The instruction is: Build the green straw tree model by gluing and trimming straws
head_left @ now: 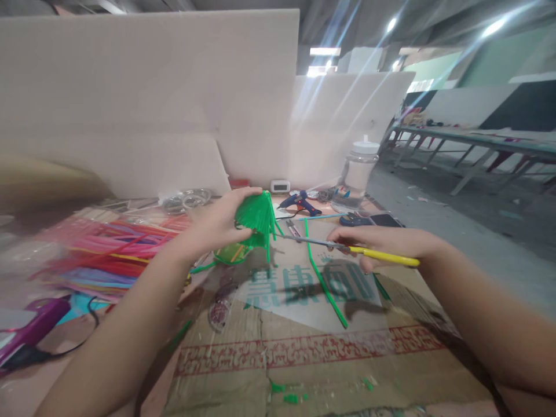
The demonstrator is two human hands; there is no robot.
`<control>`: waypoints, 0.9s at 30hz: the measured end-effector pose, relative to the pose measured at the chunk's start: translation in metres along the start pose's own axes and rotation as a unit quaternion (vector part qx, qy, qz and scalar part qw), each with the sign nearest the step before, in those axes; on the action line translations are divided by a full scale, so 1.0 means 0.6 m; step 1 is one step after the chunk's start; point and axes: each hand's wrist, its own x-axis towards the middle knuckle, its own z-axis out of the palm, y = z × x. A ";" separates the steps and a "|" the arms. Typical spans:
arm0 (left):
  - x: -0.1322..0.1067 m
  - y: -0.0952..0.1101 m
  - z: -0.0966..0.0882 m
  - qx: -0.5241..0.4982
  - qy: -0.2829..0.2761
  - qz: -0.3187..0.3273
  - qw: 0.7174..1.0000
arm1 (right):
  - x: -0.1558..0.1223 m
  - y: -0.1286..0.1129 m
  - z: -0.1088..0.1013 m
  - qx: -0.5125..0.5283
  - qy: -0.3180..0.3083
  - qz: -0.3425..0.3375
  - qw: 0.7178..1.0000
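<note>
One clear plastic jar [357, 174] with a white lid stands at the far side of the table, and what is in it cannot be told. Near it lie a blue glue gun [300, 202] and a small white clock [280, 186]. The left hand [217, 223] is lifted above the cardboard [304, 347] and is closed around a bunch of green fuzzy sticks [257, 215], which spread out like a little fan just past the fingers. The left arm comes in from the lower left and bends up at the wrist. The right hand [382, 243] comes in from the right, low and flat, and is closed on yellow-handled scissors [347, 248]. The thin metal blades point left and their tip is right by the green bunch. One long green stick [325, 289] lies on the cardboard under the scissors. Lots of pink, red and purple sticks [108, 249] lie in a pile on the left, beside a purple tool [35, 327].
</note>
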 end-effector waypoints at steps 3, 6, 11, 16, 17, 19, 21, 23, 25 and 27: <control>-0.001 -0.001 -0.005 0.009 -0.007 0.009 1.000 | 0.000 0.006 0.000 0.003 0.011 0.033 0.999; -0.001 -0.004 -0.005 0.016 -0.010 0.012 1.000 | 0.007 0.012 0.002 -0.023 0.019 0.023 0.999; -0.001 -0.006 -0.004 0.006 -0.020 0.006 1.000 | 0.027 0.017 0.017 -0.028 -0.020 -0.013 0.999; -0.001 0.000 -0.004 0.007 -0.031 0.017 0.999 | 0.038 0.021 0.023 -0.061 -0.010 -0.042 0.997; -0.001 0.001 -0.004 0.005 -0.033 0.016 0.999 | 0.039 0.022 0.022 -0.070 -0.012 -0.047 0.996; -0.001 0.004 -0.004 0.001 -0.033 0.011 0.999 | 0.040 0.024 0.021 -0.076 -0.023 -0.044 0.996; -0.001 0.006 -0.004 -0.003 -0.032 0.009 0.999 | 0.042 0.026 0.023 -0.081 -0.025 -0.035 0.996; 0.000 0.007 -0.003 -0.005 -0.032 0.011 0.999 | 0.046 0.028 0.026 -0.087 -0.022 -0.030 0.996; 0.000 0.007 -0.003 -0.005 -0.031 0.013 0.999 | 0.050 0.031 0.031 -0.090 -0.016 -0.030 0.995; 0.000 0.006 -0.003 -0.004 -0.030 0.013 0.999 | 0.056 0.034 0.036 -0.086 -0.011 -0.034 0.996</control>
